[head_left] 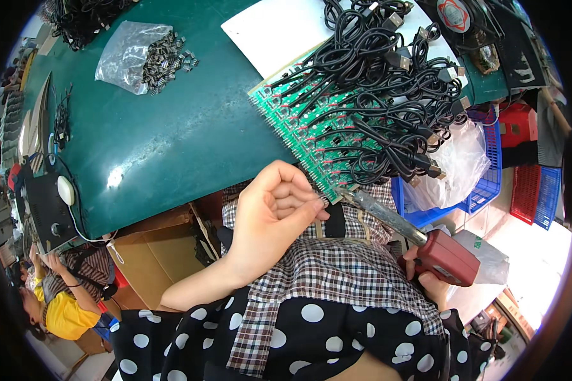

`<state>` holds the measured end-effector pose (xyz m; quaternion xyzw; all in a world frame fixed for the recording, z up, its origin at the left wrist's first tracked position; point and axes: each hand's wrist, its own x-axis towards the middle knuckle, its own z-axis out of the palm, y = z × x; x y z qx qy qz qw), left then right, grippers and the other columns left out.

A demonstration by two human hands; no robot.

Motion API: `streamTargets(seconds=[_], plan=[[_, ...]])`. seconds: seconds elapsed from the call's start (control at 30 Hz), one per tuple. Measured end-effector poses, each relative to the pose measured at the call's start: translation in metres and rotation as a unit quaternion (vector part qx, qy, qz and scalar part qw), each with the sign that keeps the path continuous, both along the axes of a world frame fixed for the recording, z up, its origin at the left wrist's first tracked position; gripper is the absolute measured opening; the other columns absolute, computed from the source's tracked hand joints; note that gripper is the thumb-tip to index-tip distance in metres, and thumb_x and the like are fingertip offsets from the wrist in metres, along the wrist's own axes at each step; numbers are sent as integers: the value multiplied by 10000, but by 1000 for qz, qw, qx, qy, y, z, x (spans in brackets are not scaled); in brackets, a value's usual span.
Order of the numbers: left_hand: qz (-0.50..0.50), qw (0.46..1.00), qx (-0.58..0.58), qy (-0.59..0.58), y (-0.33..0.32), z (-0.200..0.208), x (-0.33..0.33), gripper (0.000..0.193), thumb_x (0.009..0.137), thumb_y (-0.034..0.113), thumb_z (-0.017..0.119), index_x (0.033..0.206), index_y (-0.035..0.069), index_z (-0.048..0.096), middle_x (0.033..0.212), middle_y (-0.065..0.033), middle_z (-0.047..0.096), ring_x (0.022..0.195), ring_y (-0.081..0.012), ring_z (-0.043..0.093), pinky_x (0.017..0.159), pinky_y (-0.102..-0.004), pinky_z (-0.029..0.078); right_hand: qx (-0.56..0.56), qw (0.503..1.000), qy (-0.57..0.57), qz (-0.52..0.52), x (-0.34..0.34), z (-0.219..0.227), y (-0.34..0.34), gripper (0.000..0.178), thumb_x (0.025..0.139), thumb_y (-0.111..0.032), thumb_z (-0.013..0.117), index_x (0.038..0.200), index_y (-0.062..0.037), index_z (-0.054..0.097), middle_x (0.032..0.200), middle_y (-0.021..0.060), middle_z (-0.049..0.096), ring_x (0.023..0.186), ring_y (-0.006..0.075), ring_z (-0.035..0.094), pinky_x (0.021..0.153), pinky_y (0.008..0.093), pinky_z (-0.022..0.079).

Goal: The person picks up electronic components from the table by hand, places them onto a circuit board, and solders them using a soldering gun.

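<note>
My left hand (267, 216) is closed, with thumb and forefinger pinching a small metal part (325, 200) at the near corner of a green circuit board panel (299, 136). My right hand (429, 284) grips a soldering gun (448, 257) with a dark red body and long metal barrel. Its tip reaches the same corner of the panel, close to the pinched part; whether they touch I cannot tell. Rows of small boards make up the panel, with black cables (362, 70) joined to them. Those cables lie coiled and bundled over its right side, USB plugs at their ends.
On the green table (190, 133), a clear plastic bag (124, 57) spills small metal parts (165, 60). A white sheet (254, 32) lies beneath the panel. A blue basket (486, 184) stands at right, a cardboard box (152, 260) below the table edge. Another person (70, 311) sits at left.
</note>
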<state>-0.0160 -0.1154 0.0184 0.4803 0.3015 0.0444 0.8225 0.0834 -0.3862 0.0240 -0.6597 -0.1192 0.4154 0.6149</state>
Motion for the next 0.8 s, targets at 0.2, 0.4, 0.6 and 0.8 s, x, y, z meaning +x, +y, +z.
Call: streamTargets(seconds=[0.2, 0.4, 0.6, 0.8], plan=[[11, 1000, 13, 3, -4, -2, 5, 172, 804, -76, 529, 855, 25, 399, 791, -75, 575, 737, -124, 615, 662, -215, 490, -79, 996, -30, 12, 0, 0, -5, 569, 618, -438, 724, 892, 37, 570, 690, 37, 591, 545, 113, 533, 512, 230, 407], [10, 1000, 9, 10, -5, -3, 6, 184, 778, -93, 521, 841, 27, 397, 776, -74, 569, 723, -122, 614, 648, -217, 488, -85, 995, -53, 11, 0, 2, -3, 464, 613, -415, 710, 826, -17, 607, 736, 41, 602, 610, 143, 562, 554, 259, 423], [16, 1000, 18, 15, -6, -3, 9, 187, 771, -101, 520, 822, 28, 395, 767, -67, 563, 717, -119, 613, 636, -209, 486, -121, 992, -8, 37, 4, 4, -12, 436, 600, -372, 720, 841, -27, 606, 731, 39, 600, 612, 180, 571, 562, 272, 433], [21, 999, 24, 13, -8, -3, 9, 187, 775, -99, 524, 817, 30, 395, 759, -57, 549, 714, -112, 609, 629, -205, 485, -186, 962, -179, 92, -1, -18, -36, 499, 582, -337, 732, 944, -21, 598, 830, 83, 613, 715, 234, 595, 651, 314, 461]])
